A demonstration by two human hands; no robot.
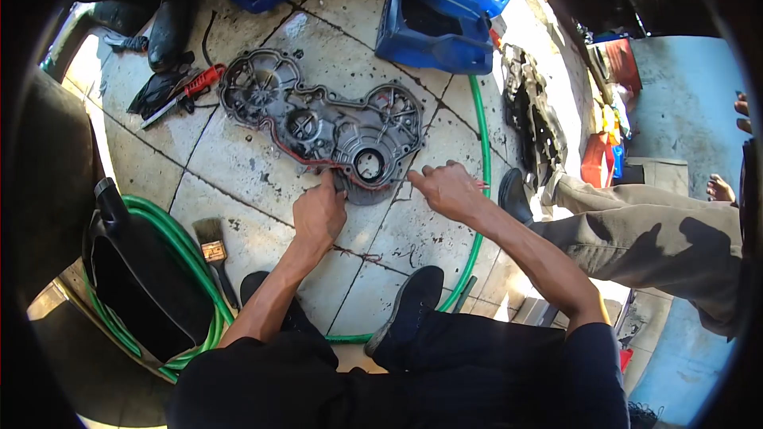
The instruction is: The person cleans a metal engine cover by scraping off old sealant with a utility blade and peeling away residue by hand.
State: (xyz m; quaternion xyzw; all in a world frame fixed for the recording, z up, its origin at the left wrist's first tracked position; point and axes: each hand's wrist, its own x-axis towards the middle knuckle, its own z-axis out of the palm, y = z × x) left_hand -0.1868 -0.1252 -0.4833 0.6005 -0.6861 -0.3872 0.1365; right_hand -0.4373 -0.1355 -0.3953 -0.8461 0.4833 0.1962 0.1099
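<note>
A grey metal engine cover with round openings lies on the tiled floor, a red line running along its lower edge. My left hand is closed at that edge, its fingertips against or just beside the metal; what it grips is hidden. Right of the cover's lower end, my right hand is closed in a pinch around something thin and too small to name. A dark grey piece shows under the cover's lower rim, between my hands.
A red-handled tool lies left of the cover. Blue cut containers stand behind it. A green hose curves along the right. A brush and black container are at left. Another person's legs extend from the right.
</note>
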